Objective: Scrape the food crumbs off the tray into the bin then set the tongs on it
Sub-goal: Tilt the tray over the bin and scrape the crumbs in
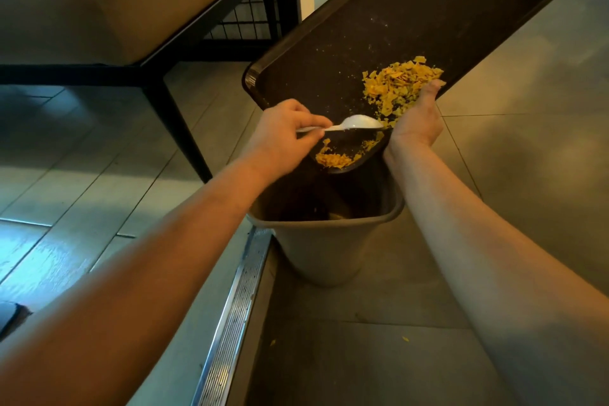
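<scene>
A dark brown tray [405, 13] is tilted over a grey bin [324, 247], its lower corner above the bin's opening. Yellow food crumbs [400, 86] lie heaped near the tray's right edge, and a smaller pile of crumbs [333, 160] sits at the low corner. My right hand [417, 119] grips the tray's right edge, thumb beside the crumbs. My left hand [283, 135] pinches the handle of a white plastic spoon [359, 123], whose bowl rests on the tray between the two piles. No tongs are in view.
A tan cushioned seat on a black metal frame [158, 53] stands at the left. A metal floor drain strip [230, 316] runs diagonally beside the bin. A couple of stray crumbs [406, 338] lie on the tiled floor in front of the bin.
</scene>
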Available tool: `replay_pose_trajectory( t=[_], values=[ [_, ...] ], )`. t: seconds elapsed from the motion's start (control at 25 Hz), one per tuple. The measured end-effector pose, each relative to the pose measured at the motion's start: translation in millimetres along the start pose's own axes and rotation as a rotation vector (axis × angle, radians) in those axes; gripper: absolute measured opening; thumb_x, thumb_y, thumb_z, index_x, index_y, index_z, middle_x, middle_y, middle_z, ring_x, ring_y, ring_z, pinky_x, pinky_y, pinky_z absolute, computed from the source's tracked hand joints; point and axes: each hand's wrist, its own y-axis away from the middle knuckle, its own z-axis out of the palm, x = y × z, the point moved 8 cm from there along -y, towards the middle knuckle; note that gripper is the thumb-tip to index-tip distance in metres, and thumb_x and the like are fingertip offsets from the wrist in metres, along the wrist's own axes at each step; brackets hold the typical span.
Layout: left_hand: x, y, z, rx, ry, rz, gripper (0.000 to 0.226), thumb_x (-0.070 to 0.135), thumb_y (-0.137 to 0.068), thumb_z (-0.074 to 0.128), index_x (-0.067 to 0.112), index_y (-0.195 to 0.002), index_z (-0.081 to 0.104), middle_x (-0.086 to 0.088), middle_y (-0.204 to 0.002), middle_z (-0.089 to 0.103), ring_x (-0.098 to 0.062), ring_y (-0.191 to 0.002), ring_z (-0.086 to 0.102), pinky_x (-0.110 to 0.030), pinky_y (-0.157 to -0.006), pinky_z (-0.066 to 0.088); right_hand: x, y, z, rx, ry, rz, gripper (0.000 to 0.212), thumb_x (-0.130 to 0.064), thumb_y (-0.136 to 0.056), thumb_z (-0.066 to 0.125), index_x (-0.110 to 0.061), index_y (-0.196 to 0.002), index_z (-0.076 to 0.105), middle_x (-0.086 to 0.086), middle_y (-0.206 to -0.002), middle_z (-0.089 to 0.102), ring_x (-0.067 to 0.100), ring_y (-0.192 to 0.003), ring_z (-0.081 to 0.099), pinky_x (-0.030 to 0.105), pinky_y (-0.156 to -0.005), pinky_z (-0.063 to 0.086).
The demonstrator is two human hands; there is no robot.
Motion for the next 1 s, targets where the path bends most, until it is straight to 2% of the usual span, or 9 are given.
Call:
replay_pose_trajectory(
  t=[0.12, 0.2, 0.28, 0.4, 0.48, 0.6, 0.72, 0.84, 1.0],
  values=[
    [5.3, 1.2, 14.5, -0.066, 0.018, 0.000, 0.026, 0.019, -0.090, 0.057, 0.021, -0.115, 0.065, 0.001, -0.106, 0.053, -0.010, -0.096, 0.052, -0.025, -0.088, 0.046, 0.8, -1.7, 0.0, -0.006, -0.001, 0.008, 0.032, -0.041, -0.094, 0.052, -0.012, -0.099, 0.066, 0.004, -0.090, 0.068, 0.025, -0.097, 0.065, 0.042, -0.091, 0.052],
    [-3.7, 5.5, 11.1, -0.111, -0.036, 0.006, 0.025, 0.019, -0.090, 0.057, 0.021, -0.113, 0.066, 0.002, -0.105, 0.054, -0.008, -0.094, 0.052, -0.022, -0.086, 0.043, 0.2, -2.2, -0.7, -0.005, -0.014, 0.011, 0.038, -0.041, -0.095, 0.052, -0.008, -0.108, 0.065, 0.007, -0.095, 0.069, 0.025, -0.097, 0.066, 0.042, -0.091, 0.053],
    [-18.0, 9.1, 1.2, -0.158, -0.062, -0.022, 0.023, 0.017, -0.089, 0.058, 0.022, -0.110, 0.067, 0.005, -0.102, 0.055, -0.004, -0.091, 0.051, -0.018, -0.083, 0.039, 0.4, -2.5, -0.8, -0.011, -0.017, 0.017, 0.038, -0.041, -0.095, 0.051, -0.008, -0.109, 0.065, 0.006, -0.093, 0.069, 0.024, -0.096, 0.066, 0.041, -0.090, 0.053],
    [-39.4, 9.2, -17.9, -0.084, -0.010, -0.103, 0.021, 0.017, -0.089, 0.058, 0.024, -0.107, 0.066, 0.015, -0.091, 0.053, 0.002, -0.084, 0.050, -0.009, -0.073, 0.036, 1.7, -3.1, -0.6, -0.015, 0.001, 0.023, 0.039, -0.042, -0.095, 0.050, -0.009, -0.109, 0.065, 0.004, -0.092, 0.068, 0.023, -0.095, 0.065, 0.040, -0.090, 0.053],
    [-46.3, 8.6, -21.0, -0.006, 0.002, -0.130, 0.022, 0.018, -0.090, 0.057, 0.021, -0.109, 0.067, 0.012, -0.094, 0.055, 0.001, -0.086, 0.051, -0.008, -0.072, 0.036, 2.1, -3.4, 0.0, -0.024, -0.008, 0.021, 0.041, -0.042, -0.096, 0.050, -0.008, -0.113, 0.064, 0.006, -0.097, 0.069, 0.023, -0.096, 0.066, 0.038, -0.087, 0.054],
    [-48.6, 11.8, -8.7, -0.061, 0.024, -0.161, 0.022, 0.018, -0.091, 0.056, 0.019, -0.110, 0.067, 0.007, -0.097, 0.058, -0.002, -0.088, 0.052, -0.011, -0.076, 0.039, 1.4, -3.7, 1.8, -0.047, -0.047, 0.021, 0.039, -0.038, -0.097, 0.049, -0.005, -0.112, 0.064, 0.005, -0.092, 0.069, 0.023, -0.092, 0.067, 0.033, -0.079, 0.056],
    [-45.6, 14.9, -4.0, -0.144, 0.042, -0.175, 0.019, 0.017, -0.090, 0.057, 0.018, -0.105, 0.068, 0.009, -0.090, 0.058, 0.000, -0.082, 0.052, -0.012, -0.068, 0.037, 0.4, -3.7, -0.1, -0.031, -0.033, 0.016, 0.038, -0.039, -0.097, 0.049, -0.006, -0.110, 0.064, 0.006, -0.093, 0.069, 0.023, -0.093, 0.067, 0.034, -0.081, 0.055],
    [-39.3, 11.3, -11.5, -0.103, 0.024, -0.139, 0.017, 0.017, -0.089, 0.059, 0.018, -0.102, 0.068, 0.012, -0.089, 0.056, 0.003, -0.082, 0.051, -0.011, -0.067, 0.036, 0.4, -3.0, -1.3, -0.021, -0.023, 0.021, 0.039, -0.038, -0.097, 0.049, -0.005, -0.111, 0.064, 0.003, -0.088, 0.067, 0.021, -0.088, 0.066, 0.030, -0.075, 0.054],
    [-25.5, 6.7, -9.6, -0.106, -0.003, -0.067, 0.017, 0.019, -0.087, 0.061, 0.021, -0.103, 0.069, 0.009, -0.095, 0.058, 0.000, -0.085, 0.052, -0.010, -0.072, 0.038, 2.4, -2.8, -0.3, -0.024, -0.033, 0.023, 0.037, -0.039, -0.096, 0.050, -0.008, -0.107, 0.065, 0.007, -0.094, 0.069, 0.024, -0.093, 0.067, 0.036, -0.084, 0.055]
  ],
)
